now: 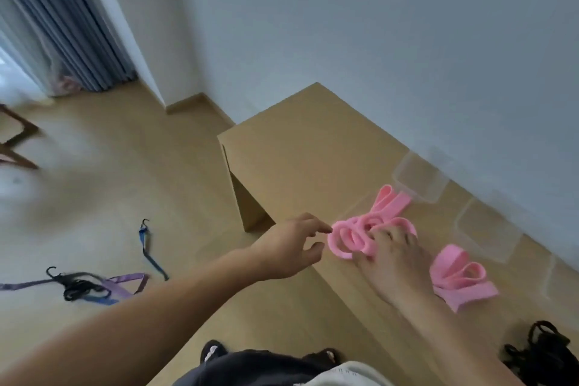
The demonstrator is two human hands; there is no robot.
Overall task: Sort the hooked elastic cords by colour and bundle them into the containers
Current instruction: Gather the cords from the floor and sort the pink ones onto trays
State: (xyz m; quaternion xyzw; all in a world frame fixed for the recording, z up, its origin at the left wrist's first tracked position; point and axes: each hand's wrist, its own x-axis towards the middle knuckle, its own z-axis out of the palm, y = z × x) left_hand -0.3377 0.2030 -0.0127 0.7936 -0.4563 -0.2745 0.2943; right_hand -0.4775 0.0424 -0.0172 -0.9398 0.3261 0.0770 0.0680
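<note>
Two pink bundles [388,207] [460,280] (two hands [291,247] [390,257])

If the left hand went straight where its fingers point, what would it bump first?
Probably the coiled pink elastic cord on the light wooden table, right beside the fingertips of the left hand; the right hand rests on it.

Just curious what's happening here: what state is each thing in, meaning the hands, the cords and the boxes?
left hand: open, fingertips at the looped pink cord.
right hand: fingers spread, pressing the looped pink cord down.
second pink cord: folded, lying untouched on the table.
clear containers: lidless, seemingly empty.
black cords: heaped on the table.
floor cords: tangled, unsorted.
</note>
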